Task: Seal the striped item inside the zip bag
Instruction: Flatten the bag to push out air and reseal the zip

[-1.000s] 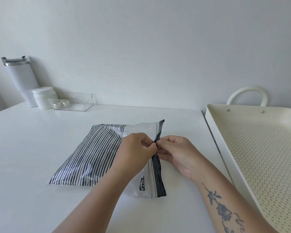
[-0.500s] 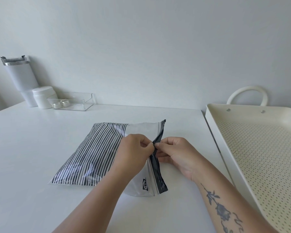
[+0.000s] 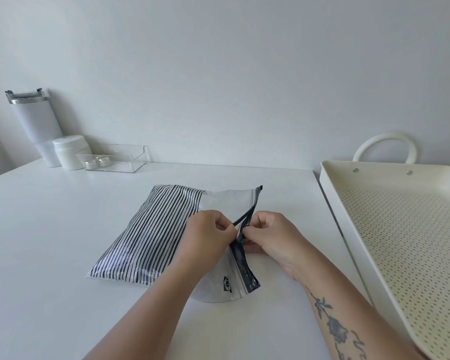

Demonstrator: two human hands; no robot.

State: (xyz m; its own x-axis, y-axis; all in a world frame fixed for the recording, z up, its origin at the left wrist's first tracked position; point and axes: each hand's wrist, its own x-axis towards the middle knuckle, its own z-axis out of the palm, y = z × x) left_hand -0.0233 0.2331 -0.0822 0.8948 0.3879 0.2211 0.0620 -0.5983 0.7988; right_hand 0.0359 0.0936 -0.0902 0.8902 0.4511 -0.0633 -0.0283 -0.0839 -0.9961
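Bag: the clear plastic zip bag with a dark blue-black closure strip [image 3: 226, 203] lies flat on the white table [image 3: 50, 242], its closure edge turned toward my right.
Striped item: the folded navy-and-white striped fabric [image 3: 151, 235] is already inside the bag, filling the end away from the closure; the stretch of bag next to the strip holds only clear plastic.
Closure: the dark strip [image 3: 246, 268] looks pressed together on the near part, but between my hands and the far corner its 2 lips stand apart in a narrow gap.
Left hand: my left hand [image 3: 208, 240] is curled over the bag, thumb and fingers pinched on 1 lip of the strip.
Right hand: my right hand [image 3: 273, 237] is pinched on the other lip just beside it, fingertips nearly touching the left ones.
Right of table: a cream perforated tray with a loop handle [image 3: 333, 193].
Far left corner: a white tumbler with a steel rim [image 3: 34, 120], a white lidded jar [image 3: 70, 152] and a clear plastic box [image 3: 130, 162] stand by the wall, well apart from the bag.
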